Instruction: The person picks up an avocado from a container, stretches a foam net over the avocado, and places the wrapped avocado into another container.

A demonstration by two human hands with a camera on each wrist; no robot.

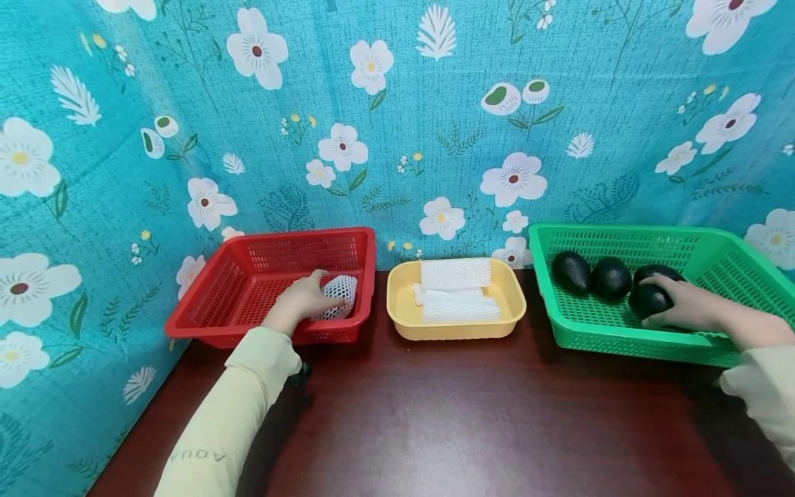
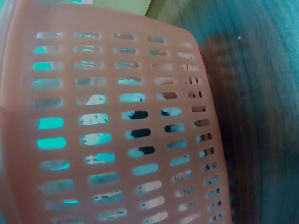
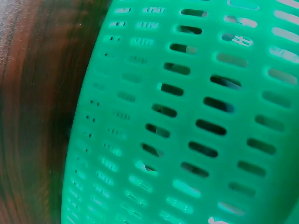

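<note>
My left hand reaches into the red basket, its thumb and fingers around a dark avocado in a white foam net at the basket's right end. On the other side, my right hand grips a bare dark avocado inside the green basket. More dark avocados lie to its left and behind it. In the left wrist view, the slotted red basket wall hides most of the hand. The green basket wall does the same in the right wrist view.
Between the baskets stands a yellow tray with several white foam nets in it. All three containers rest on a dark wooden table. A blue flowered cloth hangs close behind them and along the left side.
</note>
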